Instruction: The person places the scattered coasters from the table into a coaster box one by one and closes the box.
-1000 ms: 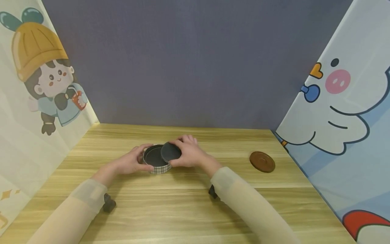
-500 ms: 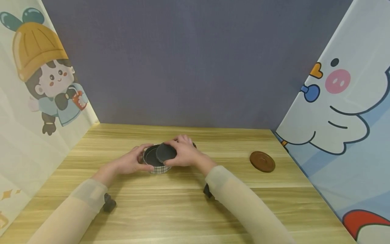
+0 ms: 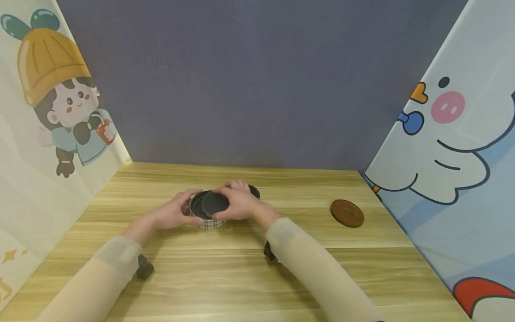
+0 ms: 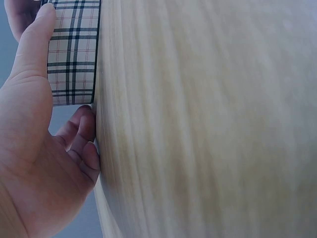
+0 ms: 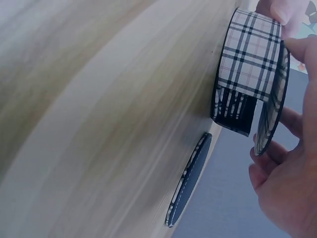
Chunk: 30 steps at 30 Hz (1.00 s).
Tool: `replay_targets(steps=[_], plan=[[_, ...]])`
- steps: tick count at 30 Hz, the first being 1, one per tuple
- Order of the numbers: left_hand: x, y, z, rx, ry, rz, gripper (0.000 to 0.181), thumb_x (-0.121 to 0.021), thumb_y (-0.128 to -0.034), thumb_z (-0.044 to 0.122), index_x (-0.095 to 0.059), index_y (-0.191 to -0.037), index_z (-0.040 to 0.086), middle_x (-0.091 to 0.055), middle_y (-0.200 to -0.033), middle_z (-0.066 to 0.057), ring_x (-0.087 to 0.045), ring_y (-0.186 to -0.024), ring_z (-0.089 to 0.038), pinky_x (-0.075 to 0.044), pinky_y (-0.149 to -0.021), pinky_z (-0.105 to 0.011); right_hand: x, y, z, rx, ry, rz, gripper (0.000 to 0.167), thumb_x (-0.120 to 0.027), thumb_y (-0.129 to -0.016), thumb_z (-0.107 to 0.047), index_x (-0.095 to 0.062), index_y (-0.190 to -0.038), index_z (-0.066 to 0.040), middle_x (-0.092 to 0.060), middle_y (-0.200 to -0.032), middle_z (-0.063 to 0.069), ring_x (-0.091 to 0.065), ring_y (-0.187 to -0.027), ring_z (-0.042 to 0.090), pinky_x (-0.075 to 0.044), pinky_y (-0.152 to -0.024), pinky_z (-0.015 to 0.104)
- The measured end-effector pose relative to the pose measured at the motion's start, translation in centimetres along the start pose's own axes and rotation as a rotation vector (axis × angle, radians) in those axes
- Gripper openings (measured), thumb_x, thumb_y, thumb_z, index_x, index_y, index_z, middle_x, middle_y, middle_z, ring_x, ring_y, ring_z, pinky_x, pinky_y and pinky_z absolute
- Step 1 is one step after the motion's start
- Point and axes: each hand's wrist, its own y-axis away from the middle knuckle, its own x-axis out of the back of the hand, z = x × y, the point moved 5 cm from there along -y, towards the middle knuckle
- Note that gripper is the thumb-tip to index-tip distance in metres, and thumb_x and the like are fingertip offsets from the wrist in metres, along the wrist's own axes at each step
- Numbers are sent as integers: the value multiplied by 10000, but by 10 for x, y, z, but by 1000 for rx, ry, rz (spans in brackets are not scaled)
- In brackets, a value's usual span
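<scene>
Pinching a thin, round, black-and-plaid, leather-look disc (image 3: 215, 205) by its rim, right hand (image 3: 241, 203) holds it tilted over the round, cream-plaid, leather-look box (image 3: 211, 224) gripped by left hand (image 3: 175, 213); disc probably light, stiff, best edge-held.

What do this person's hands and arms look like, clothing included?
The left hand and right hand are bare, no gloves. The left sleeve and right sleeve are long and cream-coloured, with greyer ends. A small black piece shows beside each wrist; no cables show.
</scene>
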Motion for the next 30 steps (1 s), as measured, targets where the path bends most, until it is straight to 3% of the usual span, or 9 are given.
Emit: replay_targets(steps=[11,30], plan=[[1,3,8,-6,9,4,1067,-883,-934,477,-244,-1737,185,-383,-1545,-297,-598,-1298,-393,-490,-1095,-564,-5,-6,0,-23,0,-31,815,-795,-919,-624,-536,-1623,-306,-461,-1607,65,-396,-1486,278,-333,-1229,510],[1,2,7,-16,14,-5,1053,-868,-950,474,-237,-1739,179,-383,-1530,-294,-587,-1277,-378,-510,-1067,-558,-10,-12,-3,0,-11,-55,807,-780,-928,-659,-530,-1624,-337,-477,-1608,21,-398,-1484,253,-351,-1178,467]])
